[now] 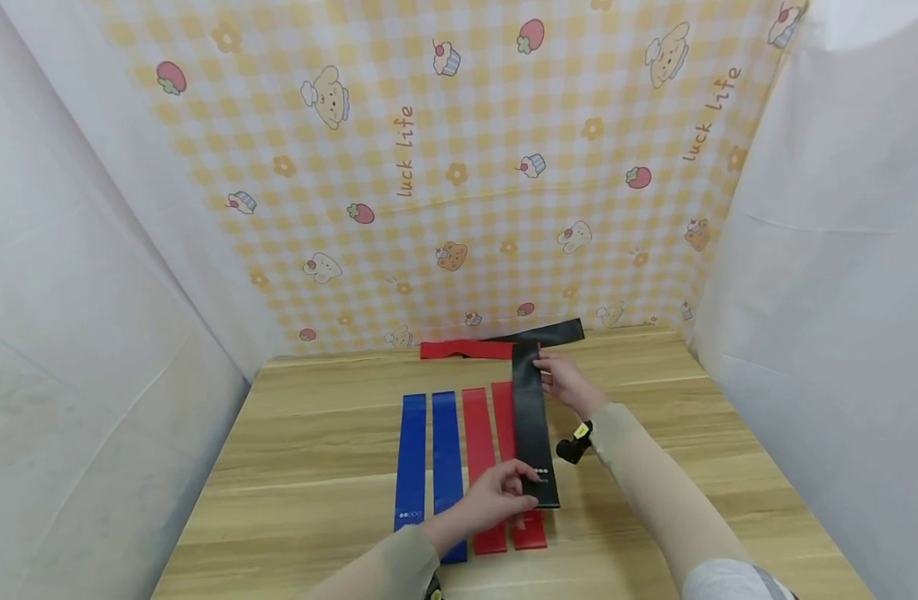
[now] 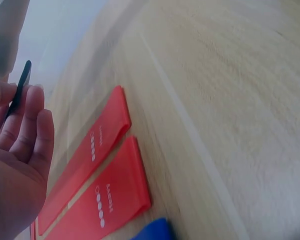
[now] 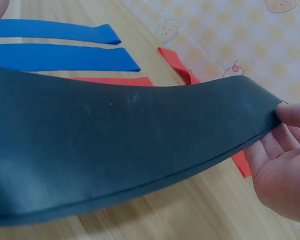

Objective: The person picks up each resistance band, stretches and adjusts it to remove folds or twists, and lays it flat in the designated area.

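- Yellow-and-white checked cloth (image 1: 459, 212), printed with strawberries, cupcakes and "luck life", fills the upper middle of the head view, with a white left sheet (image 1: 92, 292) and a white right sheet (image 1: 819, 292) at either edge.
- Below it, your wood-grain tabletop (image 1: 301, 475) spreads across the lower part of the frame.
- Your front black band (image 1: 532, 417) runs lengthwise just right of the lower centre, raised off the wood and stretched out flat between your two hands.
- Your left hand (image 1: 500, 493), at lower centre, pinches the near end of that band between thumb and fingers, beside its small pale print.
- Your right hand (image 1: 566, 382), a little higher and to the right, grips the far end by its right edge; the right wrist view shows your thumb on one side and your fingers on the other.
- Left of the band in your hands, you have four more lying side by side: outer blue band (image 1: 410, 458), inner blue band (image 1: 447, 442), left red band (image 1: 478, 429) and right red band (image 1: 503, 417), the last partly covered by the black one.
- Your left wrist view shows "Heavy" and a row of white dots on both reds.
- Near the cloth's foot, you have a rear red band (image 1: 466, 349) lying crosswise, with a rear black band (image 1: 560, 333) angling out behind it to the right.
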